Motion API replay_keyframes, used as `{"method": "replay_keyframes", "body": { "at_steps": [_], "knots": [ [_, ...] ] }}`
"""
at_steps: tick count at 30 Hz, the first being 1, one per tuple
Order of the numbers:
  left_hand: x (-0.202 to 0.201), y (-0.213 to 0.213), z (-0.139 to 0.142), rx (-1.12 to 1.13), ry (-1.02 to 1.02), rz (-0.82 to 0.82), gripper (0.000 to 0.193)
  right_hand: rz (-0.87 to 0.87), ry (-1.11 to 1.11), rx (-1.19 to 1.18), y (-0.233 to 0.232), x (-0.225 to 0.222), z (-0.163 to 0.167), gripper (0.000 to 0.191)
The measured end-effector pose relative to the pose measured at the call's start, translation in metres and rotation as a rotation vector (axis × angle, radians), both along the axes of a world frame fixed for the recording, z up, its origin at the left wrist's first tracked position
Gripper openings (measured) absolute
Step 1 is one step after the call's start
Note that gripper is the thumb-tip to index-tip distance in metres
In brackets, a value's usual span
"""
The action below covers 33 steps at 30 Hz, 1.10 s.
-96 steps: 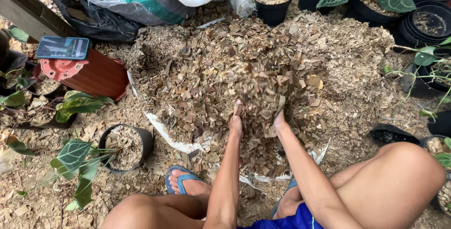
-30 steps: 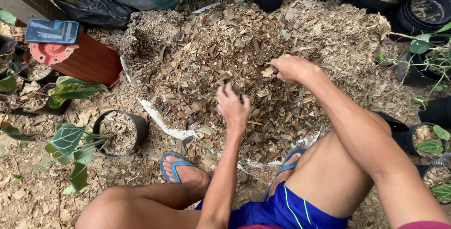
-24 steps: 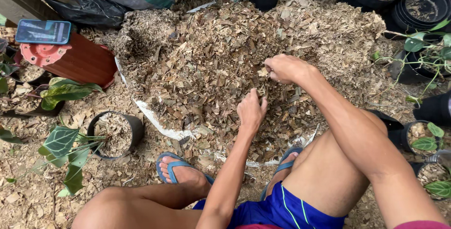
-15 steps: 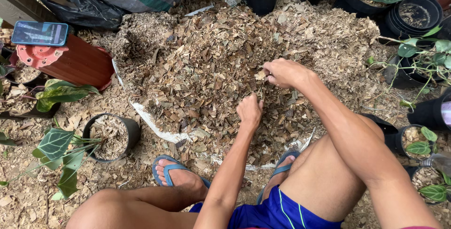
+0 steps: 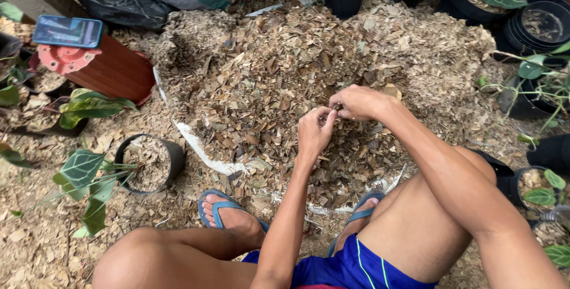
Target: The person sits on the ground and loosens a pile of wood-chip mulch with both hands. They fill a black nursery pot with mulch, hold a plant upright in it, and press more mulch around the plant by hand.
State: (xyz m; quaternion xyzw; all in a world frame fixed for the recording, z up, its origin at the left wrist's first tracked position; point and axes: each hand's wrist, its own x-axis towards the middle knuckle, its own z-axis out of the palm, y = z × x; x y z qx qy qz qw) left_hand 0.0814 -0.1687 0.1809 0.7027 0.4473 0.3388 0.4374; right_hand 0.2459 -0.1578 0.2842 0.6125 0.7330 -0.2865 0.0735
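Your left hand and right hand meet just above the mulch pile, fingertips touching. Both grips are pressed together, pinching what looks like a small chip between them; it is too small to tell its exact shape. The chip sits at the meeting point of your thumbs and forefingers, over the near slope of the pile.

What could go wrong: the piece is tiny and dry, so in my judgement a hard pinch may crumble it, and a loose one lets it drop back into the pile, where it would be lost among the like-coloured bits. Pulling the hands apart unevenly could snap it in the wrong place.

You squat with both sandalled feet at the pile's edge; the left foot rests on loose chips that could slide under you if you lean forward. The black pot filled with mulch stands near your left knee, well within range of a careless elbow. The phone lies on top of the red pot, tipped on its side, and a knock could send it down.
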Motion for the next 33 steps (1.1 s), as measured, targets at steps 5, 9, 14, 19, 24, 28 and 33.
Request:
{"method": "replay_keyframes", "body": {
  "at_steps": [5, 9, 14, 19, 24, 28, 33],
  "knots": [
    [-0.034, 0.011, 0.021, 0.014, -0.069, 0.102, 0.027, -0.074, -0.087, 0.083, -0.002, -0.006, 0.009, 0.023],
    [-0.056, 0.011, 0.017, -0.036, -0.063, 0.156, 0.028, -0.078, -0.069, 0.096, -0.001, -0.008, 0.011, 0.027],
    [-0.072, 0.009, 0.005, -0.044, -0.088, 0.189, 0.027, -0.051, -0.13, -0.013, 0.002, -0.019, -0.001, 0.032],
    [-0.087, 0.008, 0.001, -0.103, -0.1, 0.269, 0.027, -0.033, -0.116, -0.01, 0.009, -0.027, -0.009, 0.028],
    [-0.1, 0.013, -0.003, -0.156, -0.223, 0.384, 0.024, -0.016, -0.212, -0.07, 0.016, -0.032, -0.014, 0.034],
    [-0.112, 0.017, -0.013, -0.185, -0.284, 0.468, 0.02, -0.008, -0.198, -0.04, 0.02, -0.038, -0.017, 0.031],
    [-0.125, 0.027, -0.025, -0.486, -0.864, 0.432, 0.017, 0.033, -0.062, 0.018, 0.024, -0.048, -0.015, 0.026]
  ]
}}
